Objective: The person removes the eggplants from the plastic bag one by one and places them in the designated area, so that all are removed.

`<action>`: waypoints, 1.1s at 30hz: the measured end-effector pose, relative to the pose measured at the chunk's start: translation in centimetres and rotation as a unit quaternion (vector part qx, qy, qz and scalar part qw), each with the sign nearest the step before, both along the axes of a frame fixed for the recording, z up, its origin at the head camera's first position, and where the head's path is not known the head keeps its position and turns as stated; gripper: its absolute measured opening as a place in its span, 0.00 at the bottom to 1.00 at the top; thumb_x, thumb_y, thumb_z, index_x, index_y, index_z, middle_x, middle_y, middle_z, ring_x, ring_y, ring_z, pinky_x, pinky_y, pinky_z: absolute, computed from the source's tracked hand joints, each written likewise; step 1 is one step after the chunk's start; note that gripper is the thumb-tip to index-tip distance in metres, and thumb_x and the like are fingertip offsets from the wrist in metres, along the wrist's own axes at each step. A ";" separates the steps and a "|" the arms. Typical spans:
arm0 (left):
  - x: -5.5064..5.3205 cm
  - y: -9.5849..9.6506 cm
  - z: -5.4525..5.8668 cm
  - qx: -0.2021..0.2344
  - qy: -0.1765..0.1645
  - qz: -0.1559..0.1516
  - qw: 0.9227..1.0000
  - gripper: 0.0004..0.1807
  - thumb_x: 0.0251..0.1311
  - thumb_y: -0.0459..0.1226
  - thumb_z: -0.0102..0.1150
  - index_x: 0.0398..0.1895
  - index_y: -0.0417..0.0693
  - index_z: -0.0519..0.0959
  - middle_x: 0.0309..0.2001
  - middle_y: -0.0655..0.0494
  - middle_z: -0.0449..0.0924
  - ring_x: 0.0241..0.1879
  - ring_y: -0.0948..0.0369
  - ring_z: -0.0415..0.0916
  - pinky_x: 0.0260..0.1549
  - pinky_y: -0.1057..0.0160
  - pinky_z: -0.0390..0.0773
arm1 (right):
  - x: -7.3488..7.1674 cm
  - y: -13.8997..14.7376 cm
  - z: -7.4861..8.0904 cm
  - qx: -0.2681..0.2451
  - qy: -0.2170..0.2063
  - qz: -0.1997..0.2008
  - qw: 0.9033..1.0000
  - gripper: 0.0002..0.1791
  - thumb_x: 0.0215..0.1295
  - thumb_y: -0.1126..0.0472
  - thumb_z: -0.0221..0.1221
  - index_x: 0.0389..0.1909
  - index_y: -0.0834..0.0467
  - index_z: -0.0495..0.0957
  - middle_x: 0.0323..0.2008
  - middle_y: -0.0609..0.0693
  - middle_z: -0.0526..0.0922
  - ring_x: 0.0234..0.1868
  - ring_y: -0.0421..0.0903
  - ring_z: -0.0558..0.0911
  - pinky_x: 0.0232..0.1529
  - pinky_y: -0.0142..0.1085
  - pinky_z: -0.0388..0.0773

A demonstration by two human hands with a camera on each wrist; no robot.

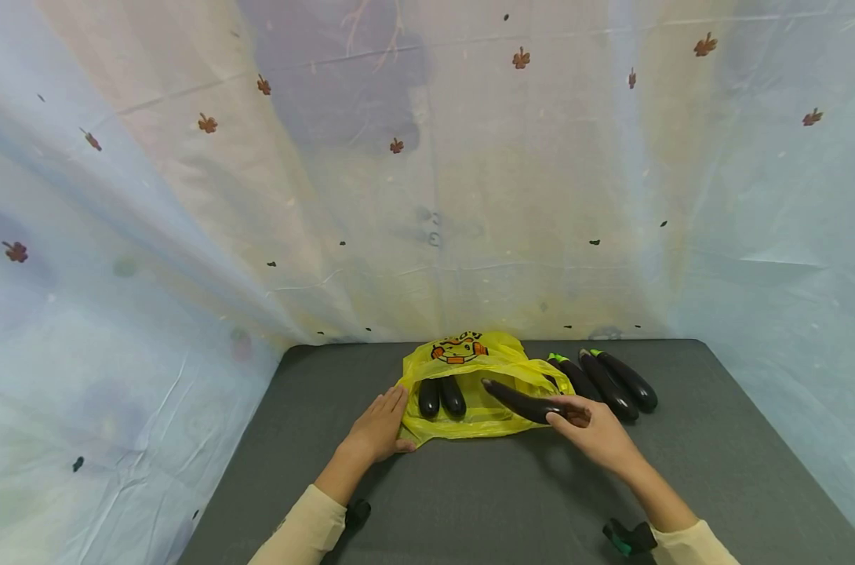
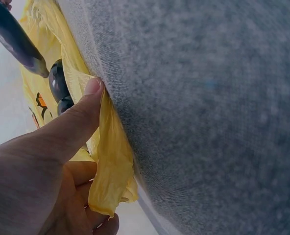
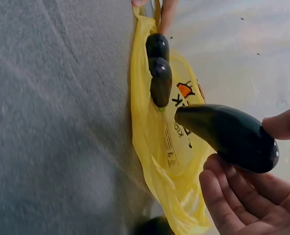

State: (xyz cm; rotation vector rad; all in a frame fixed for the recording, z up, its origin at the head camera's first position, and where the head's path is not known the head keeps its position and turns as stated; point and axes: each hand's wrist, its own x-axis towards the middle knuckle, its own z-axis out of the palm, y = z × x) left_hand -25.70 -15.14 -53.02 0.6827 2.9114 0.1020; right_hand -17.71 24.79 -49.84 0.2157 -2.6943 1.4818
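Observation:
My right hand (image 1: 593, 430) holds a dark purple eggplant (image 1: 519, 402) by its rounded end, with thumb and fingers on either side. Its narrower end points left, over the mouth of a yellow plastic bag (image 1: 498, 430). Two more eggplants (image 3: 159, 83) lie side by side inside the bag, rounded ends toward the opening. At the bag's left side is my left hand (image 1: 380, 428), fingers extended along the edge and thumb spread apart on the lower lip. In the left wrist view, the thumb (image 2: 81, 115) presses the yellow film near the table, and a loose flap hangs beside the fingers.
Several eggplants with green caps, one of them a long eggplant (image 1: 628, 380), lie right of the bag on the grey table (image 1: 484, 502). A patterned curtain (image 1: 470, 196) stands behind the table and at its sides. Printed lettering and a cartoon mark the bag's top.

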 end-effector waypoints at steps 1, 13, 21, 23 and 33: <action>0.0 0.0 0.0 0.000 0.000 0.000 1.000 0.58 0.66 0.57 0.72 0.86 0.37 0.54 0.86 0.42 0.51 0.85 0.47 0.50 0.84 0.49 0.53 | 0.1 0.2 0.1 0.001 0.004 0.001 1.000 0.26 0.76 0.51 0.67 0.67 0.61 0.82 0.62 0.63 0.84 0.55 0.55 0.89 0.49 0.37 0.89; 0.2 0.0 0.3 0.008 -0.002 -0.004 1.000 0.58 0.66 0.57 0.72 0.86 0.36 0.54 0.86 0.41 0.51 0.85 0.46 0.50 0.84 0.48 0.54 | 1.1 3.0 0.9 -0.015 0.038 0.023 0.999 0.22 0.78 0.55 0.66 0.66 0.60 0.83 0.60 0.61 0.86 0.53 0.32 0.86 0.50 0.27 0.85; 0.1 0.0 0.3 0.009 0.000 -0.005 1.000 0.57 0.66 0.56 0.72 0.86 0.35 0.54 0.86 0.41 0.51 0.85 0.46 0.50 0.84 0.48 0.54 | 1.8 5.0 1.0 -0.033 0.049 0.035 0.998 0.20 0.80 0.59 0.63 0.68 0.59 0.82 0.61 0.61 0.85 0.53 0.30 0.85 0.48 0.27 0.86; 0.1 0.0 0.3 0.007 0.002 -0.005 1.000 0.57 0.66 0.56 0.72 0.86 0.35 0.54 0.86 0.41 0.52 0.85 0.46 0.50 0.84 0.48 0.54 | 1.9 5.4 1.0 -0.037 0.050 0.034 0.998 0.20 0.80 0.59 0.62 0.68 0.59 0.82 0.60 0.60 0.85 0.52 0.31 0.86 0.48 0.28 0.86; 0.2 0.1 0.4 0.003 0.000 -0.003 1.000 0.57 0.66 0.56 0.72 0.85 0.35 0.55 0.85 0.40 0.52 0.85 0.46 0.51 0.83 0.48 0.54 | 2.1 7.6 1.0 -0.041 0.055 0.013 0.998 0.20 0.82 0.59 0.61 0.69 0.58 0.81 0.56 0.45 0.85 0.52 0.32 0.87 0.48 0.27 0.85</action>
